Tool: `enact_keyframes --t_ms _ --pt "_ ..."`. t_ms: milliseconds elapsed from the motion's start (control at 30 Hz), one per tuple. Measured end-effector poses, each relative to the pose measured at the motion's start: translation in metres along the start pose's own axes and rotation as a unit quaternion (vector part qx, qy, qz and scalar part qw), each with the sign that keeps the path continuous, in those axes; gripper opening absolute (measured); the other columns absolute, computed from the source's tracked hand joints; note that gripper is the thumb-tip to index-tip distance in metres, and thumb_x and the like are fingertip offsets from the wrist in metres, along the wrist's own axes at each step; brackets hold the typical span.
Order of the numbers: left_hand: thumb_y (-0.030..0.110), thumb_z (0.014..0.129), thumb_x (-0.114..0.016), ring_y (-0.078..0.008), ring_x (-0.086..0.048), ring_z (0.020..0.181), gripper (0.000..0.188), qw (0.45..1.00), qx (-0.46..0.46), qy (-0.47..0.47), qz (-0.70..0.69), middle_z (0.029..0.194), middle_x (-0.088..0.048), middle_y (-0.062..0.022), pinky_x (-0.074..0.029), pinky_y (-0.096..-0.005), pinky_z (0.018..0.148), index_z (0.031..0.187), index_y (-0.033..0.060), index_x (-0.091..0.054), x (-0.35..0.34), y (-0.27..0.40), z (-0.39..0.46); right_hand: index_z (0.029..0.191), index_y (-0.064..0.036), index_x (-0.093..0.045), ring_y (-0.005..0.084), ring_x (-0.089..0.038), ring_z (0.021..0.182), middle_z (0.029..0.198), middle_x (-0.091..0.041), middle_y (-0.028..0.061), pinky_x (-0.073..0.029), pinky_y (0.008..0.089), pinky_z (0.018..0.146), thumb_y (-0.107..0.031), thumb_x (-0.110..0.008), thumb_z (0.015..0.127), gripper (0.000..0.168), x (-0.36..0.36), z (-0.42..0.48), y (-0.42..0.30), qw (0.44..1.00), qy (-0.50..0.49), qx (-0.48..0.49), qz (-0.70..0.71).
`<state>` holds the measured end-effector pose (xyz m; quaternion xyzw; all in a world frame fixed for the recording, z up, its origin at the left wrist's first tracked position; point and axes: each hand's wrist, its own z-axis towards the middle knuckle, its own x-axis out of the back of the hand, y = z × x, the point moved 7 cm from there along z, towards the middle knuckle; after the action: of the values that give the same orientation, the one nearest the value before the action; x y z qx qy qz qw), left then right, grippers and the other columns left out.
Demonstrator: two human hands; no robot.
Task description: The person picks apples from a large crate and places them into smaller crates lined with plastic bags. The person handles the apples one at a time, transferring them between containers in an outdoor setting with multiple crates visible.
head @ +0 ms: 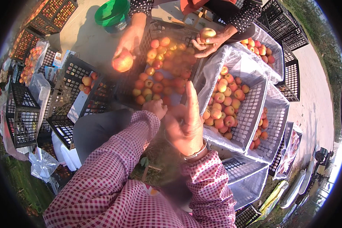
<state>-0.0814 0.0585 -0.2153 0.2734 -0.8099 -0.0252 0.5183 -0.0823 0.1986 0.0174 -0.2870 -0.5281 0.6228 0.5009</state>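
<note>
My left hand (156,108) is at the near edge of a black plastic crate of apples (173,99), its fingers curled and partly hidden, so whether it grips anything is unclear. Just to its right, my right hand (186,125) is raised with the index finger pointing up and the fingers apart. No object shows in it, though its thumb side is blurred. Red and yellow apples (158,87) lie in the crate before me. Beyond it, a co-worker's hand holds a red apple (122,60), and that person's other hand holds a paler apple (207,34).
On the right stand plastic-lined crates, one holding many apples (223,104). A black crate (69,77) with a few apples is at my left. A green bucket (112,12) stands at the back. Stacked crates (285,22) rise at the far right.
</note>
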Motion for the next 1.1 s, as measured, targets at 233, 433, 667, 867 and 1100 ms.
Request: enact_keyframes --t_ms 233,433,667,867,1100 --pt "0.035 0.079 -0.061 -0.0310 -0.065 0.084 0.027 0.996 -0.013 0.070 -0.050 0.086 -0.069 -0.0114 -0.050 -0.0441 0.079 0.085 0.0091 -0.066 -0.006 -0.006 0.003 0.116 -0.010 -0.056 0.0378 -0.063 0.072 0.078 -0.062 0.0156 -0.051 0.0456 0.067 -0.016 -0.059 0.079 0.038 -0.053 -0.027 0.039 0.904 -0.287 -0.009 -0.316" --pt "0.034 0.082 -0.057 -0.0309 -0.063 0.095 0.031 0.998 0.005 0.022 -0.051 0.098 -0.066 -0.0139 -0.049 -0.0433 0.085 0.097 0.0068 -0.065 -0.004 -0.001 -0.002 0.127 -0.013 -0.051 0.0344 -0.064 0.074 0.081 -0.062 0.0154 -0.051 0.0437 0.070 -0.016 -0.057 0.079 0.049 -0.067 -0.048 0.059 0.837 -0.367 -0.032 -0.405" --pt "0.033 0.083 -0.056 -0.0312 -0.064 0.095 0.032 0.999 -0.003 0.010 -0.053 0.099 -0.067 -0.0138 -0.049 -0.0434 0.084 0.100 0.0070 -0.064 0.004 0.002 -0.004 0.127 -0.010 -0.056 0.0306 -0.063 0.066 0.076 -0.062 0.0130 -0.052 0.0405 0.064 -0.003 -0.064 0.077 0.051 -0.080 -0.030 0.002 0.945 -0.326 -0.007 0.030" --pt "0.033 0.082 -0.058 -0.0311 -0.065 0.090 0.027 0.998 -0.018 0.044 -0.047 0.095 -0.068 -0.0129 -0.051 -0.0434 0.082 0.095 0.0096 -0.065 0.005 0.003 -0.005 0.082 -0.005 -0.061 0.0327 -0.062 0.066 0.075 -0.062 0.0132 -0.048 0.0407 0.056 -0.019 -0.063 0.085 0.015 -0.099 -0.031 0.016 0.920 -0.320 0.013 -0.226" --pt "0.033 0.081 -0.061 -0.0303 -0.065 0.089 0.027 0.997 -0.024 0.025 -0.068 0.092 -0.068 -0.0121 -0.051 -0.0424 0.080 0.091 0.0078 -0.064 0.011 0.004 -0.008 0.098 -0.001 -0.064 0.0118 -0.055 0.065 0.076 -0.063 0.0044 -0.045 0.0271 0.059 -0.016 -0.056 0.095 0.018 -0.059 -0.014 0.020 0.972 -0.170 -0.149 0.058"
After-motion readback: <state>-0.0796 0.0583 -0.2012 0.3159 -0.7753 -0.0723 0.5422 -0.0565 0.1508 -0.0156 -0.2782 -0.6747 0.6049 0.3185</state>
